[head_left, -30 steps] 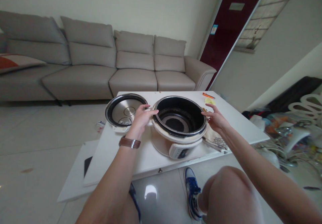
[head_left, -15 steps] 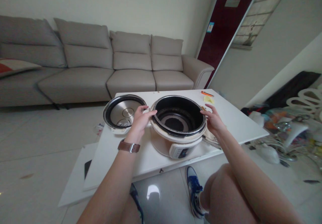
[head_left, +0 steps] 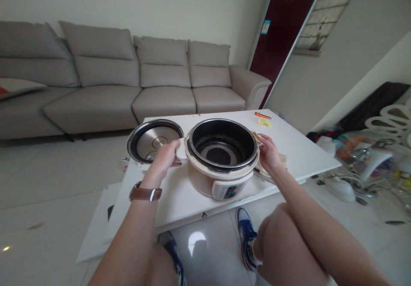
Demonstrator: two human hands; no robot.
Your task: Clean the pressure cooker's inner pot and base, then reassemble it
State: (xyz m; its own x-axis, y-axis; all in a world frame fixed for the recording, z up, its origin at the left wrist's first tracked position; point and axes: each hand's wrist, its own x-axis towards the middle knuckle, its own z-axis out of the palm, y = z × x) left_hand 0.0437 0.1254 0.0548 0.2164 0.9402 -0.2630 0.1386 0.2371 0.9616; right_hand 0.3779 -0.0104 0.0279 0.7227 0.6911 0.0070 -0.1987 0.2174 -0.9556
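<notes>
A white electric pressure cooker (head_left: 236, 188) with a front control panel stands on the table, its top open. Inside sits a dark inner pot (head_left: 221, 142) with a worn, greyish bottom. My left hand (head_left: 165, 157) is closed around the cooker's left side handle (head_left: 181, 150), thumb on top and fingers below. On the opposite side my right hand (head_left: 269, 152) is closed at the right handle, where a brownish piece (head_left: 257, 138) shows by the fingertips. The round lid (head_left: 157, 138), metal inner face up, lies left of the cooker, partly behind my left hand.
The white table (head_left: 298, 149) also bears an orange-handled tool (head_left: 262, 115), a yellow scrap (head_left: 264, 123) and a folded cloth (head_left: 282, 159) right of the cooker. A grey sofa (head_left: 167, 97) stands behind. Assorted clutter (head_left: 369, 166) lies on the floor at right.
Both hands have left the pot's rim and moved outward and slightly down to the cooker's side handles, closing there. The view has shifted slightly.
</notes>
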